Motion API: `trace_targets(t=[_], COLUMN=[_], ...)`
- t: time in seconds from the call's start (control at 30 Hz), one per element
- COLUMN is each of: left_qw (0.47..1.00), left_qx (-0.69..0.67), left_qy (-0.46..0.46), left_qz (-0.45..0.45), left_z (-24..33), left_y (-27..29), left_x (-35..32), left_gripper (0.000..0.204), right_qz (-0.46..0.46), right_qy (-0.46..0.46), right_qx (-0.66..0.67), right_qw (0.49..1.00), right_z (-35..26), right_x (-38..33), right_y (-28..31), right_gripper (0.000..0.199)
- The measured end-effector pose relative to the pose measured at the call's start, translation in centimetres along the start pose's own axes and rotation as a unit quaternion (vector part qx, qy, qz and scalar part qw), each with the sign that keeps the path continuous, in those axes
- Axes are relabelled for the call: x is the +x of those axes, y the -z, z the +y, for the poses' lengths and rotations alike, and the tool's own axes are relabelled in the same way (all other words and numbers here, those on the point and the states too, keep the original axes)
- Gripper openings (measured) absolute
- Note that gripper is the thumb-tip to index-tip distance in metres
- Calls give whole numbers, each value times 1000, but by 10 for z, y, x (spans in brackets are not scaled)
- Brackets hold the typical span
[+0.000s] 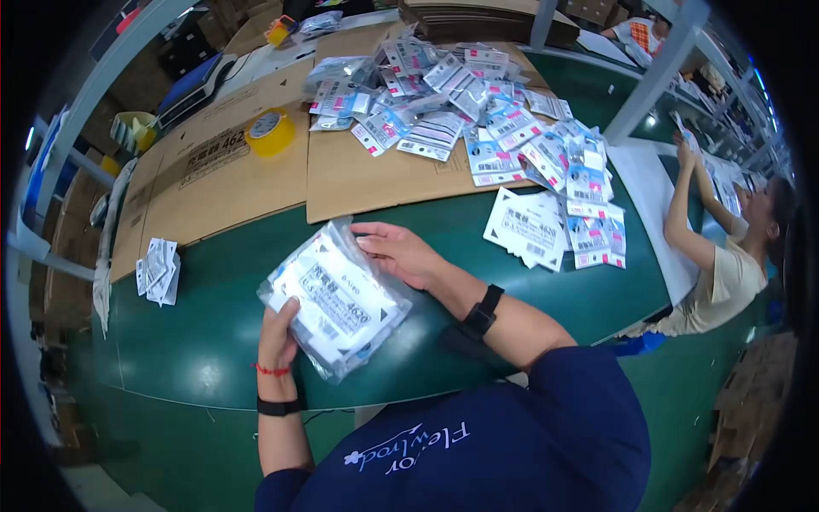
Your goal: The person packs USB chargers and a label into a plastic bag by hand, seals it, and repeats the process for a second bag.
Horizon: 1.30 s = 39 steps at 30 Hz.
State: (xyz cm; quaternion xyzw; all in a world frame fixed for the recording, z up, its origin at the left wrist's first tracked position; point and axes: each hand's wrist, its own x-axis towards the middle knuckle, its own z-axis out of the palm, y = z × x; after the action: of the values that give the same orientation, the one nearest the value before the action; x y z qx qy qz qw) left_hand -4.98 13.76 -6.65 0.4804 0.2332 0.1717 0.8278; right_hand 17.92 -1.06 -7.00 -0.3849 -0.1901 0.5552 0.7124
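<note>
A clear plastic bag [380, 300] with a white printed label card [337, 299] showing through its upper side is tilted above the green table. My left hand [279, 334] grips its lower left edge, thumb on top of the card. At the upper right edge of the bag, my right hand [403, 253] has its bent fingers against the plastic and holds it there. What else lies inside the bag is mostly covered by the card.
Blister-style packets [426, 128] are heaped on flat cardboard [367, 192] at the back. White cards [525, 226] lie right, smaller papers [159, 271] left. A yellow tape roll [270, 132] sits on the cardboard. Another person [721, 256] works at the far right beside a metal post [657, 77].
</note>
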Motion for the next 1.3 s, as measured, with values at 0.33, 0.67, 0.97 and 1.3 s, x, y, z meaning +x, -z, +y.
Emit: trace_targets(t=[0.33,0.67,0.97,1.3], left_qw=[966,902,812,657], left_qx=[-203,-245,502,693], left_qy=[-67,-205,-291,-296], left_qz=[143,290,52,29], left_z=[83,130,57,13], left_y=[19,91,-20,-42], left_x=[34,230,158,107], left_gripper=[46,44,59,80], right_qz=[12,0,83,499], right_qy=[-34,-54,231,107], right_qx=[22,7,-439,-680], right_qw=[999,999,865,526], right_z=[0,-1,-73,-201], right_x=[-13,-9,-57,-167], right_y=[2,-7,-8,237], right_gripper=[40,39,39,79])
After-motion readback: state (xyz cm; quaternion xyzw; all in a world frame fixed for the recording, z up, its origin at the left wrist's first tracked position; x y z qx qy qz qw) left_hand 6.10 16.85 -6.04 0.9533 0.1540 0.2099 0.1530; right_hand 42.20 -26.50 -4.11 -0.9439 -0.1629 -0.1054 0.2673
